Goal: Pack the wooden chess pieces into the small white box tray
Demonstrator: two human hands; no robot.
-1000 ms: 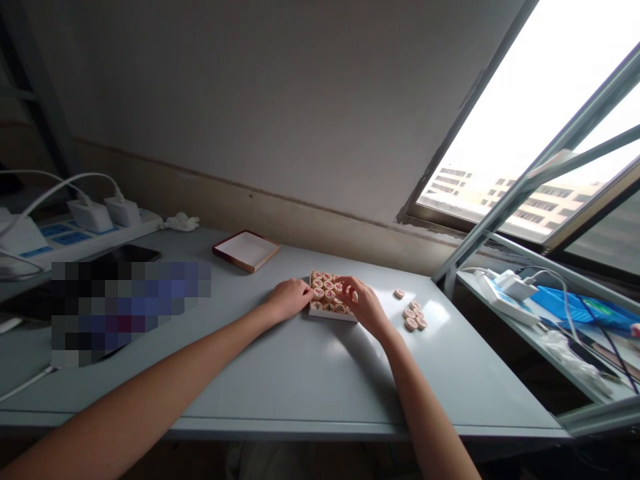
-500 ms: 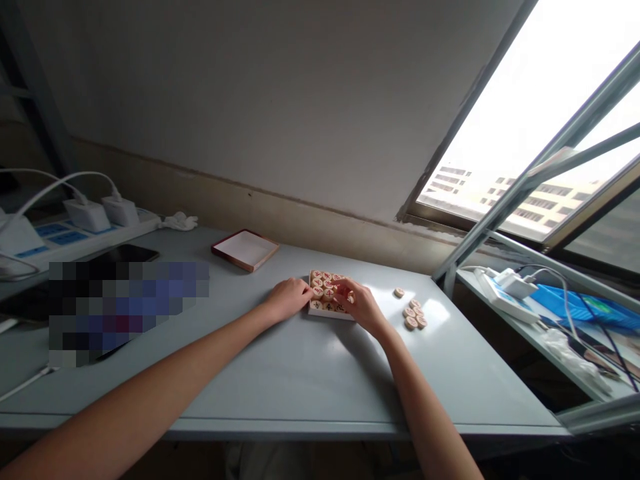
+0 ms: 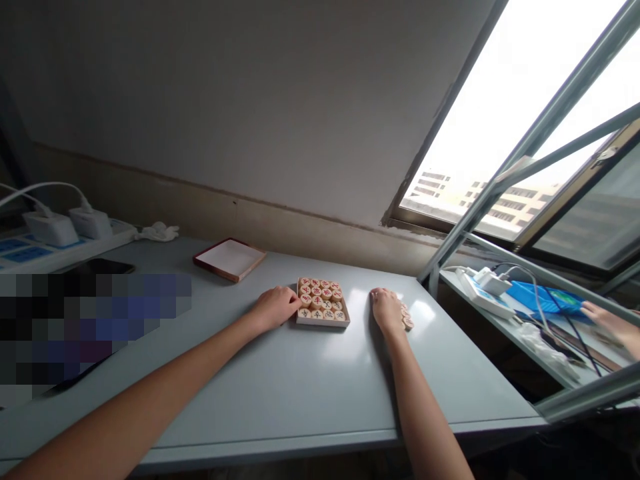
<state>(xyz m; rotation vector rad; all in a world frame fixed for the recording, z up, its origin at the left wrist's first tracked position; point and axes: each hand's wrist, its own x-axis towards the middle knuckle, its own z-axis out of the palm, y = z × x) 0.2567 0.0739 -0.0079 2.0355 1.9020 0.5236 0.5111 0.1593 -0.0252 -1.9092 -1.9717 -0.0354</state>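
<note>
A shallow open box (image 3: 324, 323) stands on the desk, filled with rows of round wooden Chinese chess pieces (image 3: 316, 301), with red characters at the back and dark ones at the front. My left hand (image 3: 277, 307) is closed, its thumb and fingertips at the box's left wall. To the right of the box, my right hand (image 3: 386, 308) rests low over the desk, fingers curled downward; what lies under them is hidden. Loose chess pieces (image 3: 406, 317) show partly beside that hand. Back left lies the box lid (image 3: 230, 259), its white inside facing up.
At the left are a power strip (image 3: 120, 233) with chargers, a phone (image 3: 107, 266) and a blurred-out patch. A metal frame (image 3: 453, 233) edges the right side. Past it, another person's hand (image 3: 607, 323) is over a second desk with a blue bag (image 3: 540, 300).
My right hand has left the box and moved right to the loose pieces. My left hand stays at the box's left side. The view has shifted, and another person's hand appears at right.
</note>
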